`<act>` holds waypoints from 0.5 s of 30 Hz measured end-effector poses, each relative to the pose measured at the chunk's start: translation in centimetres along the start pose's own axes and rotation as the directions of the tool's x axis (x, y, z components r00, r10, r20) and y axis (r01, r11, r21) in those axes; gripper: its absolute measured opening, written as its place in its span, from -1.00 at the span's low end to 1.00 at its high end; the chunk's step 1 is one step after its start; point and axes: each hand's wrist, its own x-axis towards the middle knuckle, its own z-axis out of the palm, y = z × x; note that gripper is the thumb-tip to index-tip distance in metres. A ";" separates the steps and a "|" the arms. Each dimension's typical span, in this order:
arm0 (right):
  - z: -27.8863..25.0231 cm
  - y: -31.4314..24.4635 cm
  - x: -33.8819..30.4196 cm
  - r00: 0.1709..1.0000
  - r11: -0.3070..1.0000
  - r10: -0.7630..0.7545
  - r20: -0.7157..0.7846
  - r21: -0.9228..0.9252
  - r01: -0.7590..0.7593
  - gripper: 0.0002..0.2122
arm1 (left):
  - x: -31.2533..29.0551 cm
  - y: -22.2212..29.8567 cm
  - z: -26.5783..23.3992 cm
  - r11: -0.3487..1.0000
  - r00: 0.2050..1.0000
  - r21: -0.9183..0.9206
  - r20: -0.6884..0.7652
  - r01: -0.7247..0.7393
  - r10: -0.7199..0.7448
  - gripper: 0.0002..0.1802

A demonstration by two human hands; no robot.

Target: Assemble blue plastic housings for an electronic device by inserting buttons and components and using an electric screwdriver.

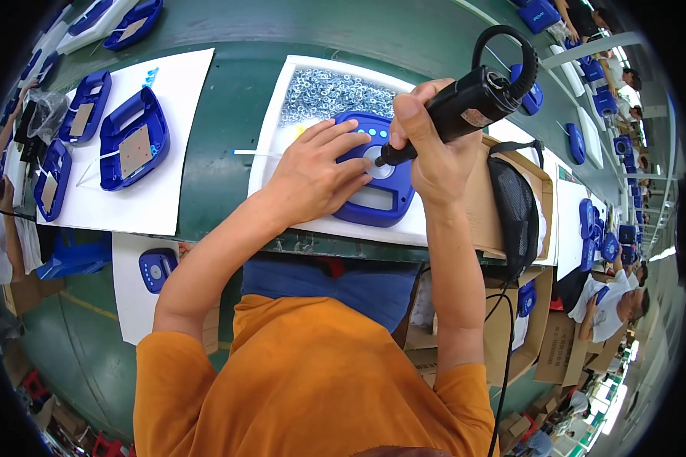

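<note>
A blue plastic housing (379, 211) with a row of light buttons, a round pale centre and a rectangular opening lies on a white foam tray (268, 161). My left hand (324, 171) rests on its left part, fingers stretched out and spread over the surface; the thumb is hard to see. My right hand (442, 164) is wrapped around a black electric screwdriver (465, 107), tilted with its tip down at the round centre. Whether the tip touches cannot be made out. From the tool's upper end a thick black cable loops.
Small metal nuts or washers (324, 95) fill the tray's far part. On a white sheet (187, 99) at left sit open blue housings (133, 141). At right are a cardboard box (480, 217) and a black mesh bag (514, 206). Co-workers (613, 297) sit along the line.
</note>
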 end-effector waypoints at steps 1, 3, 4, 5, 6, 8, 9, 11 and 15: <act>0.0 -0.1 -0.1 1.000 1.000 -0.001 -0.001 0.000 0.001 -0.75 | 0.0 0.0 0.0 1.000 1.000 0.000 -0.004 -0.003 0.003 -0.79; 0.0 -0.2 -0.2 1.000 1.000 -0.004 -0.004 0.005 0.004 -0.76 | 0.0 0.0 0.0 1.000 1.000 0.006 0.002 -0.004 0.004 -0.79; -0.1 -0.2 -0.2 1.000 1.000 -0.006 -0.006 0.006 0.006 -0.76 | 0.1 0.0 0.0 1.000 1.000 0.011 0.009 -0.005 0.005 -0.79; -0.3 -0.1 -0.1 0.999 1.000 -0.017 0.029 0.003 0.017 -0.76 | 0.0 0.1 0.1 1.000 1.000 0.012 0.011 -0.008 0.008 -0.79; -0.5 0.0 0.0 0.998 1.000 -0.031 0.063 0.000 0.031 -0.75 | 0.1 0.0 0.1 1.000 1.000 0.012 0.003 -0.011 0.011 -0.80; -0.6 -0.1 0.0 0.999 1.000 -0.010 0.049 0.004 0.010 -0.73 | 0.2 0.0 0.2 1.000 1.000 0.012 -0.001 -0.022 0.022 -0.80; -0.7 0.0 0.0 0.999 1.000 0.015 0.040 0.010 -0.015 -0.71 | 0.1 0.0 0.1 1.000 1.000 0.015 0.007 -0.012 0.012 -0.79; -1.8 -0.2 0.0 0.996 1.000 -0.003 0.088 -0.016 0.004 -0.69 | 0.1 -0.1 -0.1 1.000 1.000 0.017 0.019 -0.011 0.011 -0.79; -4.8 -4.3 0.5 0.990 0.995 -0.090 -0.110 0.029 0.093 -0.66 | 0.3 0.2 -0.2 1.000 0.999 0.005 0.036 0.012 -0.013 -0.80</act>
